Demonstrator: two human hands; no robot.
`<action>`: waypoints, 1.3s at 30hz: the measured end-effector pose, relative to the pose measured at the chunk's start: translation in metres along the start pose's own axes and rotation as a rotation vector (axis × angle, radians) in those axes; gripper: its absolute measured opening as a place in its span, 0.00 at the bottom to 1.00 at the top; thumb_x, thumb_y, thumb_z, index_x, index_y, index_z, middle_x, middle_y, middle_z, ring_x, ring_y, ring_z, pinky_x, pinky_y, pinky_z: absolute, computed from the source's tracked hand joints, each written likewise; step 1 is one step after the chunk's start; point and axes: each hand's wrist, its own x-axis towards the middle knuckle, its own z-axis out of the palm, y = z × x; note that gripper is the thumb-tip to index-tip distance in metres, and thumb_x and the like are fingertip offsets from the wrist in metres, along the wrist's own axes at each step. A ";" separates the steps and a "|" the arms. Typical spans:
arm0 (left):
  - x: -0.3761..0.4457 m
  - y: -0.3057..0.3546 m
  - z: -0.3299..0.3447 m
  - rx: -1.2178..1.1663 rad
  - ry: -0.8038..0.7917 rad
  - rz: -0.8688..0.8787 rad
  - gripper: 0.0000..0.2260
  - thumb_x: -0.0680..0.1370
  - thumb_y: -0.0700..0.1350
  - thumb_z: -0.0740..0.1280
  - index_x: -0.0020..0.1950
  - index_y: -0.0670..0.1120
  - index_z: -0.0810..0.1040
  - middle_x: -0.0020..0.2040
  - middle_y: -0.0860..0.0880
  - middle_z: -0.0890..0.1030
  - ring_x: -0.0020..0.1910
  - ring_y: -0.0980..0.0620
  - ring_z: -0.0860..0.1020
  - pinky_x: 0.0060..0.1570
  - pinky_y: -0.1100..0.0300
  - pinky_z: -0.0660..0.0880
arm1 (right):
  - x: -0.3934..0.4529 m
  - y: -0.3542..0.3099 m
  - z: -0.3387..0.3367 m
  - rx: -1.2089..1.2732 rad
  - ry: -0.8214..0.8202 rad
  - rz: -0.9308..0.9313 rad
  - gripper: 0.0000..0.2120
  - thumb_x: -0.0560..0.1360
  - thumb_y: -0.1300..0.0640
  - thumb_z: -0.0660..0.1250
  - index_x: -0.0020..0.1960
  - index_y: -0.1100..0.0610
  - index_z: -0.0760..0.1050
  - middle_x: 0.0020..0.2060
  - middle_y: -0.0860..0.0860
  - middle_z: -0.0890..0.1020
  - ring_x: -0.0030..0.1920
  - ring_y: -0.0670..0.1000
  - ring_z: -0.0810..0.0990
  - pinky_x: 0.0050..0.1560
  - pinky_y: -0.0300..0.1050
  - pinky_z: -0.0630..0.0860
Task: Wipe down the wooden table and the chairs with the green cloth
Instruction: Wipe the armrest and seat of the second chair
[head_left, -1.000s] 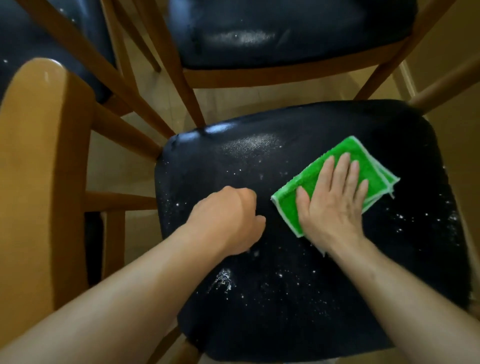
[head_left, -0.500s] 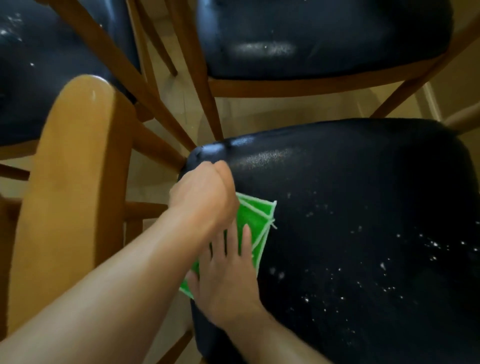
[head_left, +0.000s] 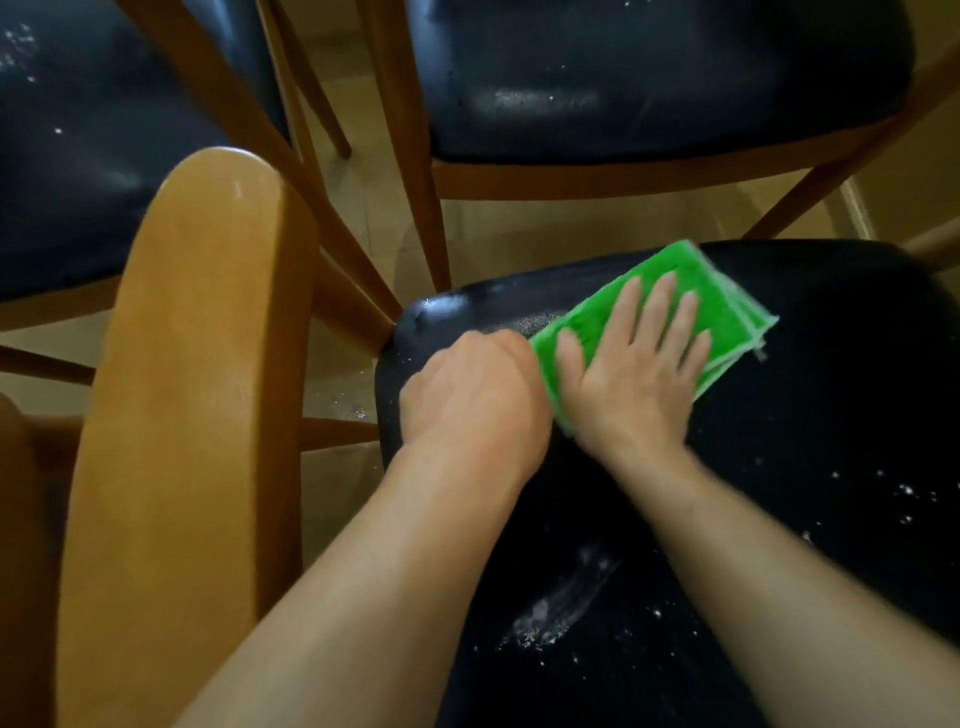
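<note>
Head view, right hand: the right hand (head_left: 631, 374) is lying flat, palm down, on the green cloth (head_left: 722, 317), fingers straight and slightly spread, pointing toward 1 o'clock; the thumb is reaching out toward 10 o'clock. It is pressing the cloth rather than gripping it.
Head view, right forearm: it is entering from the frame's 5 o'clock corner and running up to the wrist over the seat.
Head view, left hand: the left hand (head_left: 475, 389) is sitting knuckles-up at the seat's 10 o'clock corner, fingers curled under into a loose fist; from this angle the fingertips are hidden, so whether it is holding anything cannot be told. Its knuckles are just beside the cloth's near edge.
Head view, left forearm: it is coming in from 7 o'clock, beside the right forearm.
Head view, green cloth: folded, lying on the near chair's black seat (head_left: 831, 415) toward its 11 o'clock part, its long side slanting toward 1 o'clock.
Head view, seat surface: white specks and a smear (head_left: 561, 608) are showing at 6 o'clock of the hands.
Head view, surroundings: a wooden chair back (head_left: 192, 415) is standing at 9 o'clock; another black-seated chair (head_left: 649, 78) is sitting at 12 o'clock, and a third (head_left: 78, 156) at 10 o'clock.
</note>
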 end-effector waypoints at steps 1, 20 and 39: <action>-0.002 0.000 -0.001 -0.007 0.015 0.005 0.15 0.72 0.42 0.66 0.58 0.50 0.72 0.37 0.47 0.67 0.39 0.46 0.66 0.37 0.53 0.66 | -0.027 -0.010 0.006 -0.013 -0.019 -0.058 0.39 0.75 0.38 0.39 0.78 0.61 0.44 0.76 0.63 0.47 0.76 0.65 0.45 0.73 0.65 0.45; -0.010 -0.009 0.022 0.024 0.337 0.188 0.03 0.76 0.46 0.59 0.44 0.49 0.66 0.33 0.50 0.65 0.35 0.47 0.68 0.35 0.56 0.66 | -0.002 0.043 -0.002 -0.005 -0.021 -0.070 0.38 0.76 0.34 0.43 0.78 0.56 0.41 0.78 0.57 0.44 0.77 0.58 0.41 0.74 0.59 0.42; -0.027 0.018 0.033 0.251 0.010 0.170 0.17 0.77 0.59 0.58 0.61 0.51 0.72 0.50 0.50 0.74 0.47 0.49 0.75 0.46 0.52 0.75 | -0.051 0.165 -0.011 -0.043 -0.082 -0.089 0.38 0.77 0.36 0.45 0.77 0.58 0.39 0.77 0.56 0.42 0.77 0.55 0.42 0.75 0.57 0.45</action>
